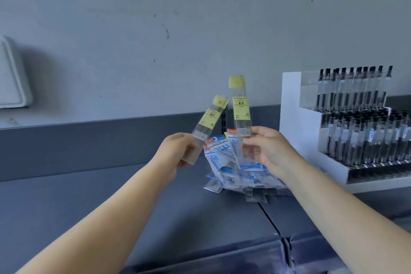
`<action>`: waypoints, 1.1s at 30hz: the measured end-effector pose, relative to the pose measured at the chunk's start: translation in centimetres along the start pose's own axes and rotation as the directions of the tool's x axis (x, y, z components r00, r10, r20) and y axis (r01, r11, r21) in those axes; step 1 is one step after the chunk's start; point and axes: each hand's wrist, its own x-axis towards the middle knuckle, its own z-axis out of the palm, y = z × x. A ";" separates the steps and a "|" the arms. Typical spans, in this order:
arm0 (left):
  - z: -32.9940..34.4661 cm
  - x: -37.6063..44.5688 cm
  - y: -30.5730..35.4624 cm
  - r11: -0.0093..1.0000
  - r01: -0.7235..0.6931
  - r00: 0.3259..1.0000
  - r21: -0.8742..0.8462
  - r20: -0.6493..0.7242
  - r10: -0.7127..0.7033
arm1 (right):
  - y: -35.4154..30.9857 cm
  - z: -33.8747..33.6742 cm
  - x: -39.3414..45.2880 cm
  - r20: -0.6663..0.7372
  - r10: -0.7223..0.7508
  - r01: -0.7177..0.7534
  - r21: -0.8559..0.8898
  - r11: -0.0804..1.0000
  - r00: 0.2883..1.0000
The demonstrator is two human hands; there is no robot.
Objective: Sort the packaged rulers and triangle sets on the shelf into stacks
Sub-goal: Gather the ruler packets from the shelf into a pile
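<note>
Each hand holds up a clear packaged ruler with a yellow label. My left hand (178,151) grips the lower end of one ruler pack (210,119), which tilts to the right. My right hand (270,149) pinches the other ruler pack (241,110), held nearly upright. Behind and below both hands, a loose heap of blue-and-white packaged sets (224,162) leans against the back of the dark shelf (111,196), with several clear packs spilled flat at its foot.
A white tiered display stand (295,118) full of black pens stands on the shelf at the right, close to my right hand. A seam (270,220) splits the shelf surface. A white box (13,78) hangs on the wall at far left.
</note>
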 end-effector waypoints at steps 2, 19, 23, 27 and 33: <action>-2.1 -0.6 0.0 1.000 0.007 1.000 -0.004 0.015 -0.007 | -0.1 2.5 -0.5 0.057 0.012 -0.015 0.042 0.999 0.998; -40.9 -12.5 -3.9 0.985 0.119 0.977 0.127 -0.191 -0.094 | 4.4 39.7 -9.0 0.441 0.164 -0.180 -0.006 0.984 0.882; -47.5 -14.6 -4.2 0.979 0.140 0.968 0.150 -0.229 -0.103 | 4.4 46.5 -11.2 0.472 0.165 -0.162 -0.047 0.986 0.866; -51.5 -15.6 -4.4 0.974 0.154 0.973 0.164 -0.199 -0.120 | 4.1 50.5 -12.4 0.455 0.173 -0.159 -0.070 0.985 0.874; -54.1 -15.3 -6.6 0.881 0.212 0.968 0.422 -0.216 -0.129 | 3.9 53.7 -13.1 0.448 0.179 -0.151 -0.098 0.984 0.876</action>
